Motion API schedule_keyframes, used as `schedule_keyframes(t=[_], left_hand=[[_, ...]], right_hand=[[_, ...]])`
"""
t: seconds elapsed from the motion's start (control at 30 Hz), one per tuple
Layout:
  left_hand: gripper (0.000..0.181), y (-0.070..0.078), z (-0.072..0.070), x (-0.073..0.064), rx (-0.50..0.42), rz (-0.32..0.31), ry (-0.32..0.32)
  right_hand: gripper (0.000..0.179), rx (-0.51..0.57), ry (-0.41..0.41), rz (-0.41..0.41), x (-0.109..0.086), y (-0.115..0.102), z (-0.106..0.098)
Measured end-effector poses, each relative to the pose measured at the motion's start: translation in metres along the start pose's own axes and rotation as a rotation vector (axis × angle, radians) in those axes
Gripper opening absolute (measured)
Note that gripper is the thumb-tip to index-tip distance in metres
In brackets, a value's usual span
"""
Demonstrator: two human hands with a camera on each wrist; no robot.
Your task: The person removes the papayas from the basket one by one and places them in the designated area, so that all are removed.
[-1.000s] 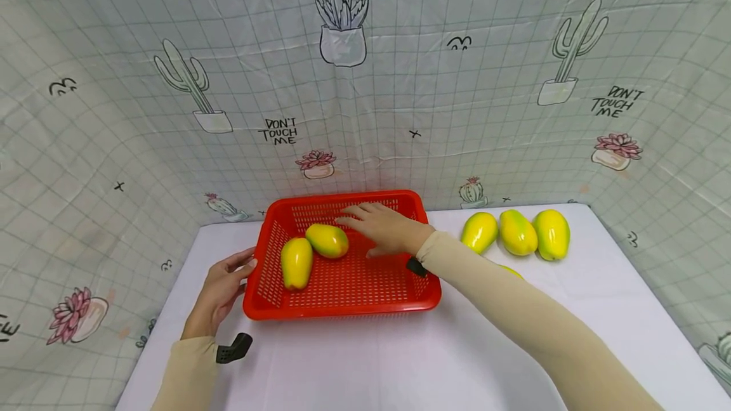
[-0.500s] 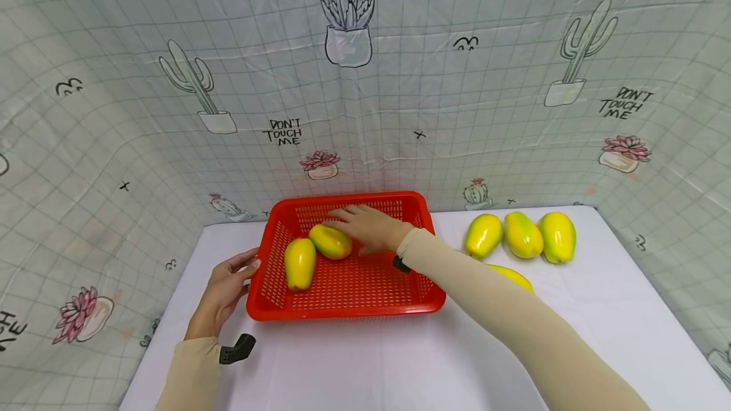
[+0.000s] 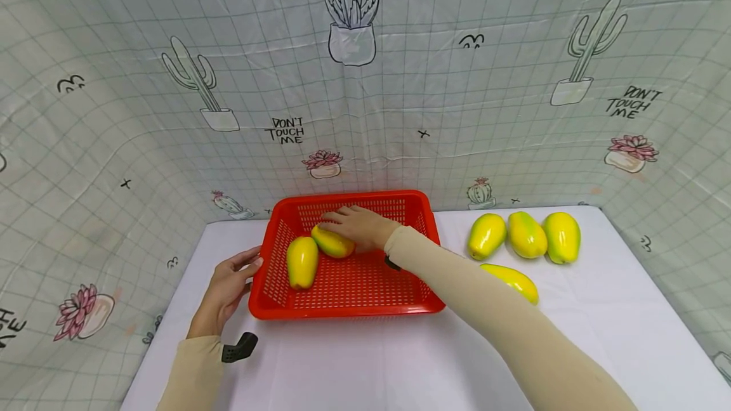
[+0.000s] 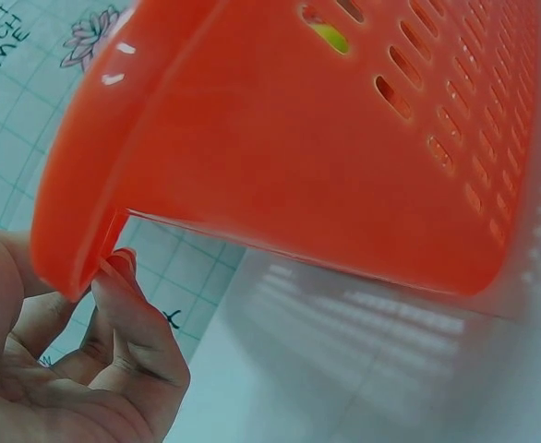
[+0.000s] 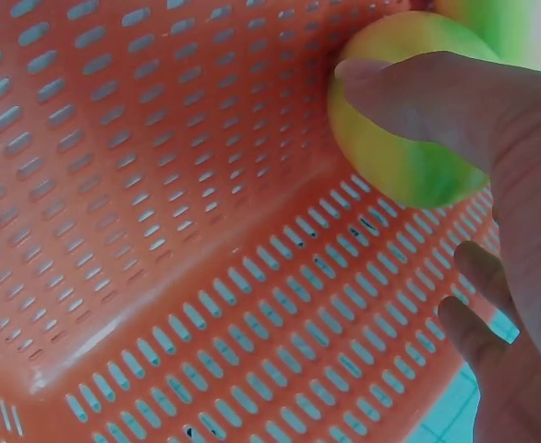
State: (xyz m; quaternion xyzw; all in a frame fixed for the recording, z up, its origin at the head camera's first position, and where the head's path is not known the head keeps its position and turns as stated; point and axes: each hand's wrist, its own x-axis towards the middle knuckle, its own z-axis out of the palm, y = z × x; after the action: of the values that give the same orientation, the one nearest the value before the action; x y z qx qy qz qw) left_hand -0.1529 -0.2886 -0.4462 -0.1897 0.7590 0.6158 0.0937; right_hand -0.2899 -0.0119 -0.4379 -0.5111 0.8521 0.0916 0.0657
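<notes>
A red plastic basket [image 3: 354, 300] with slotted walls stands on the table, two glossy yellow-green mangoes in its left half. My left hand [image 3: 228, 284] pinches the basket's left rim, the thumb above and curled fingers below, as the left wrist view shows. Inside the basket, my right hand [image 3: 365, 227] touches the rear mango [image 3: 332, 245] from the right and above. One of its digits lies along that mango in the right wrist view, while other fingertips stay clear of it. The front mango [image 3: 302, 263] lies beside it, touched by neither hand.
Right of the basket, three mangoes sit in a row: one nearest the basket [image 3: 487, 236], one in the middle [image 3: 526, 234] and one at the right [image 3: 562, 237]. Another mango [image 3: 516, 281] is partly behind my right sleeve. A patterned cloth [image 3: 400, 94] hangs behind the white table [image 3: 342, 366].
My right hand has moved left and down inside the basket, onto the rear mango. My left hand has kept hold of the rim. The whole view has shifted slightly.
</notes>
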Motion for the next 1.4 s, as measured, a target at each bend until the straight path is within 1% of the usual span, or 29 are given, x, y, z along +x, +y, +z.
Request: schedule_keyframes(t=[0.13,0.3,0.43,0.7,0.87,1.1,1.27,1.4], left_hand=[[0.059,0.000,0.000,-0.001,0.002,0.004,0.001],[0.059,0.000,0.000,-0.001,0.002,-0.003,0.000],[0.060,0.001,0.000,-0.001,0.003,-0.010,-0.001],[0.059,0.003,0.001,-0.002,0.000,-0.008,0.001],[0.058,0.002,0.000,-0.003,0.001,-0.005,0.002],[0.059,0.002,0.000,-0.002,0.001,-0.001,-0.007],[0.057,0.002,0.001,-0.002,0.003,-0.007,-0.006],[0.059,0.002,-0.001,0.000,0.007,-0.008,-0.006]], right_hand=[[0.088,-0.008,-0.011,0.001,0.005,0.000,0.002],[0.086,0.024,-0.030,0.015,0.008,-0.001,0.004],[0.085,0.024,-0.048,0.027,0.010,-0.002,0.005],[0.080,0.022,-0.042,0.034,0.012,-0.001,0.004],[0.081,0.059,-0.046,0.033,0.011,-0.001,0.004],[0.088,0.183,-0.119,0.064,0.006,-0.002,0.003],[0.090,0.153,-0.108,0.035,0.004,-0.003,0.003],[0.091,0.148,-0.106,0.039,0.002,-0.003,0.004]])
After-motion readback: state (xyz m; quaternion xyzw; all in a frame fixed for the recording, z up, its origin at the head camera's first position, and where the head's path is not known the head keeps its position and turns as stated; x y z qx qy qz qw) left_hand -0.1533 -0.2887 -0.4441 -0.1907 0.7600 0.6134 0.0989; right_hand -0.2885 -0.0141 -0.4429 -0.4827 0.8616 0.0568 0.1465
